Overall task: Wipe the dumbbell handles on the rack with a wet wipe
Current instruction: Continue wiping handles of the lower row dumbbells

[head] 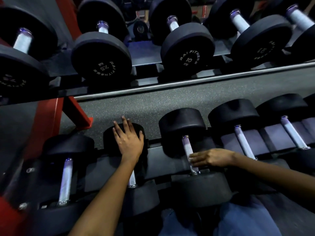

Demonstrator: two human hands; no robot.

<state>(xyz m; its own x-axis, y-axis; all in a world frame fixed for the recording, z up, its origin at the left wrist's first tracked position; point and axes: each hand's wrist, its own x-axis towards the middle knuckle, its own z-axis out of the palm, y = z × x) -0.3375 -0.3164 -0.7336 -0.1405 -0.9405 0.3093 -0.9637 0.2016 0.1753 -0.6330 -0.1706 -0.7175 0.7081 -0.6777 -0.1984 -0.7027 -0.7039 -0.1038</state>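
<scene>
Our left hand (128, 140) lies flat with fingers spread on the far head of the second dumbbell (125, 133) on the lower shelf, bracing it and holding nothing. Our right hand (210, 157) reaches in from the right and lies across the handle (187, 149) of the third dumbbell (182, 126), fingers stretched almost straight over the lower part of the bar. We cannot make out the wet wipe itself; if it is there, it sits hidden under those fingers, which are blurred, and we cannot tell whether they are pinching anything.

We judge that we are in the wiping step on this third handle, with the hand near its nearer end. On the same shelf the first handle (65, 181) sits to the left, and two more handles (244, 142) (293, 132) wait to the right. The upper shelf (187, 81) carries another row of dumbbells, two of them marked 7.5 and 10.

The next move calls for a stroke along the whole length of the bar, up to the far collar, with the fingers curling round so the underside is reached as well. Then the hand should shift right to the neighbouring handle, while the left hand comes across to steady that dumbbell against rolling.
</scene>
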